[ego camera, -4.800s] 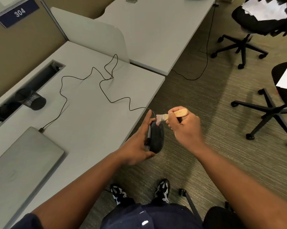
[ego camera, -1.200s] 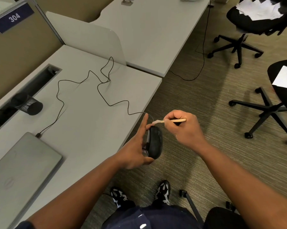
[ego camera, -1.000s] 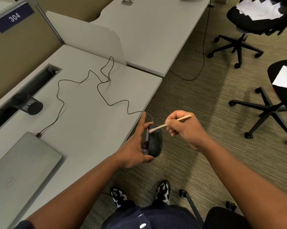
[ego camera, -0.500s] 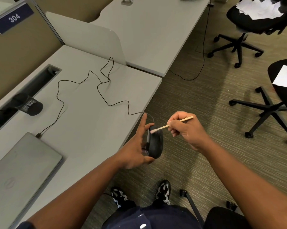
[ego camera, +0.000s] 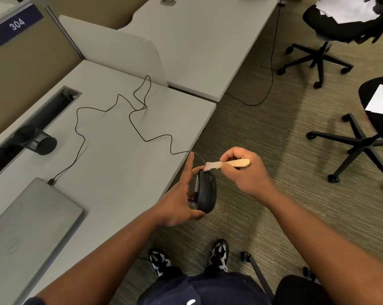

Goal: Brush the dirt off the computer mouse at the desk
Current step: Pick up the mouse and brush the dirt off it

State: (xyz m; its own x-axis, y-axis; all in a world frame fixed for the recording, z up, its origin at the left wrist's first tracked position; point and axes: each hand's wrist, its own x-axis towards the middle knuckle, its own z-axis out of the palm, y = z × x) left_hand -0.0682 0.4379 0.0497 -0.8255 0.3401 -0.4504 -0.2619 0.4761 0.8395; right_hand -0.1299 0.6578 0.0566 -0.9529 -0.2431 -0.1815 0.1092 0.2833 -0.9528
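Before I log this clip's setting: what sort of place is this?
Most likely an open-plan office: desks split by a divider panel, a numbered sign on the partition, and rolling chairs on carpet.

Office: desks [ego camera: 124,172], swivel chairs [ego camera: 322,40]

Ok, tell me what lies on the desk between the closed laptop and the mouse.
In the head view, bare desk surface separates the laptop from the mouse, held off the edge by the left hand.
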